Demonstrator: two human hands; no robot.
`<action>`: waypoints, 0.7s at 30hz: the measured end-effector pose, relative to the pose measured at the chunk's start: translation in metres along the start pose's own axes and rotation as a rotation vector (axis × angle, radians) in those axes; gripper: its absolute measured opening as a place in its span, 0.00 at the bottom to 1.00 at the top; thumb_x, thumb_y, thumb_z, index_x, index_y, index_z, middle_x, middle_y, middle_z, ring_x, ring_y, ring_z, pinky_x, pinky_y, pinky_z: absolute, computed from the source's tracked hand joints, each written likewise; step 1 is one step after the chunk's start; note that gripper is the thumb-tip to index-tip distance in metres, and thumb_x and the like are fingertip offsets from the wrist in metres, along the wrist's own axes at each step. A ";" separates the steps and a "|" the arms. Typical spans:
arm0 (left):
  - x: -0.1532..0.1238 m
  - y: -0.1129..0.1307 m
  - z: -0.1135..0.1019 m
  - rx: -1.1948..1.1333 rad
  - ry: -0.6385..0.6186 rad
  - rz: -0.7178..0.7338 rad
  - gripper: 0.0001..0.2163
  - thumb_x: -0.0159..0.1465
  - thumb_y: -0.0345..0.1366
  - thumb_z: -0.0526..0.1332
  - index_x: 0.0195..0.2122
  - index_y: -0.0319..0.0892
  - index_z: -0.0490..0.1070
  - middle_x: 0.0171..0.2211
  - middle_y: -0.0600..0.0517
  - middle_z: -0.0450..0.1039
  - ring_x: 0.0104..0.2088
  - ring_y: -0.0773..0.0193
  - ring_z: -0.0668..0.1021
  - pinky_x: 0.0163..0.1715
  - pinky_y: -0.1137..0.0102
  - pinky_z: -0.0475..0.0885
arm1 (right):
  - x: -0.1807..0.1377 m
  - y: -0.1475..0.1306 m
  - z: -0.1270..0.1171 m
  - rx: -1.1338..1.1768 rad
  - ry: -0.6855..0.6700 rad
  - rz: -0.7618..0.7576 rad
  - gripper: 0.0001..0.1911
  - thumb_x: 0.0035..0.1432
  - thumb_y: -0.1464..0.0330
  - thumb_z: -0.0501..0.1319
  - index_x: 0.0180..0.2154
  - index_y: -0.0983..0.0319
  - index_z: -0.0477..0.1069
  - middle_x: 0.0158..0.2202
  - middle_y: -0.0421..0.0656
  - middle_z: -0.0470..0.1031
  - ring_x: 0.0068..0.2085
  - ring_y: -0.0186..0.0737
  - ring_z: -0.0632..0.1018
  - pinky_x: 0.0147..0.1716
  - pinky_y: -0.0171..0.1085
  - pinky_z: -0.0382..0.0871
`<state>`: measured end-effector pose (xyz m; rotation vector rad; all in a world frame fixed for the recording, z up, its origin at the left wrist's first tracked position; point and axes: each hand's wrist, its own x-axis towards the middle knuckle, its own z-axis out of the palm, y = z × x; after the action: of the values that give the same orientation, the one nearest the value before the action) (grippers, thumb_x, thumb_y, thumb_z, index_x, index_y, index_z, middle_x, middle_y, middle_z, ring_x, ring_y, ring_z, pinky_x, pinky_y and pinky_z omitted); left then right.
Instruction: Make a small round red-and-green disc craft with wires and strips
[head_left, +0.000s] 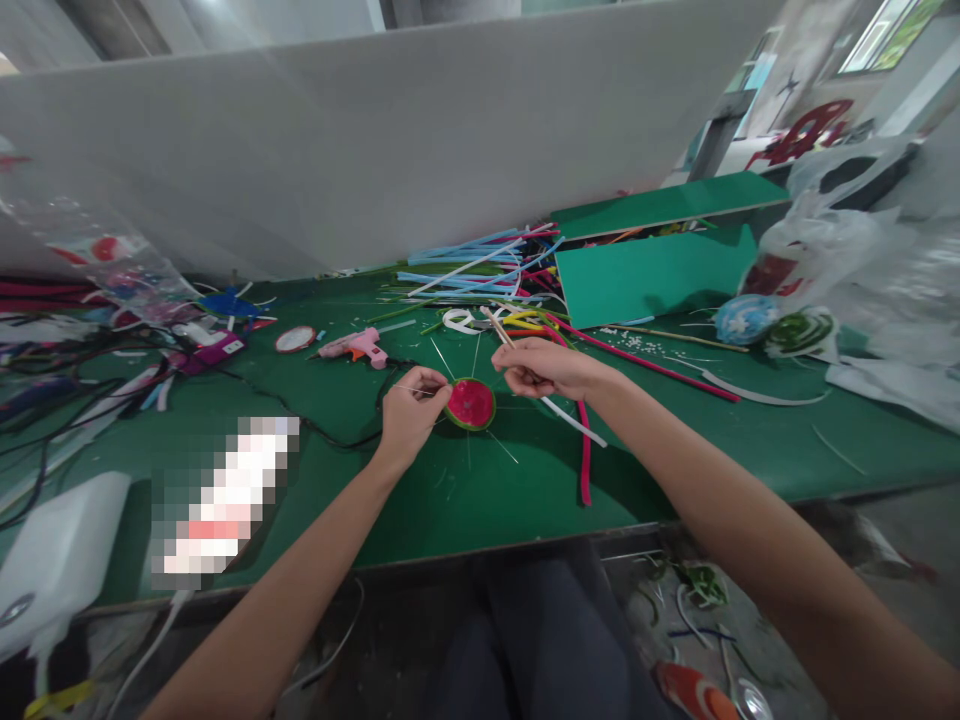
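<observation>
My left hand (411,405) is closed in a pinch on the left rim of a small round red disc with a green edge (471,403), held just above the green table (675,450). Thin white sticks poke out of the disc in several directions. My right hand (544,366) is closed around a pale stick (501,330) and a white strip, just right of the disc. A pink chenille stem (584,455) lies under my right wrist.
A pink glue gun (356,346) with a black cord lies left of the disc. Behind it is a heap of coloured stems and straws (480,268), green foam sheets (652,275), plastic bags (862,260) at right, and cables and a white device (60,560) at left.
</observation>
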<state>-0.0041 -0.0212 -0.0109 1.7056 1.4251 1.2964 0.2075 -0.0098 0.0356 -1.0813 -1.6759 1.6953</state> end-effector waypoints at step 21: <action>0.000 -0.002 0.000 0.007 0.002 -0.001 0.04 0.51 0.33 0.63 0.27 0.41 0.71 0.26 0.54 0.73 0.26 0.67 0.74 0.27 0.72 0.68 | -0.001 -0.002 0.002 0.022 0.007 -0.020 0.03 0.55 0.72 0.51 0.29 0.60 0.57 0.13 0.35 0.62 0.13 0.25 0.56 0.09 0.27 0.42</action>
<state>-0.0049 -0.0201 -0.0127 1.7084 1.4324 1.2943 0.2060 -0.0115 0.0370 -1.0559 -1.6540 1.6922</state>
